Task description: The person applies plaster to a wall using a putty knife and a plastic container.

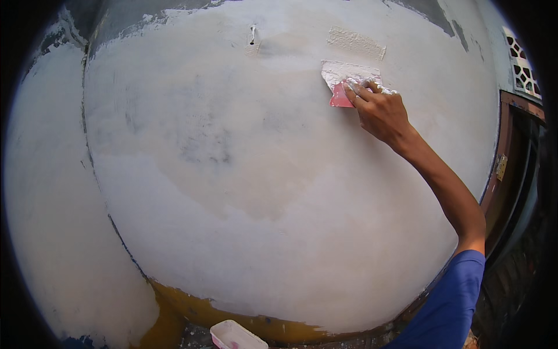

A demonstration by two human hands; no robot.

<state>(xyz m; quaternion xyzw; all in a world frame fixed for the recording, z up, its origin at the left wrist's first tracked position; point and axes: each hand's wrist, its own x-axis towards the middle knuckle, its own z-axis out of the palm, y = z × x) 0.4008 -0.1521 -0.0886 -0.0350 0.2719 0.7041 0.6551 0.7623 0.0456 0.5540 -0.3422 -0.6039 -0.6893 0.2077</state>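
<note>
Against the patchy wall [261, 250], gripping a pink spreader [340, 96] in the right hand [383, 113]; ideally smoothing the rough putty [356, 44] evenly; not seeing the left hand or its grip.

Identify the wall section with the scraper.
The wider right-hand section: the right hand holds the pink scraper there; the narrower left section has none.
</note>
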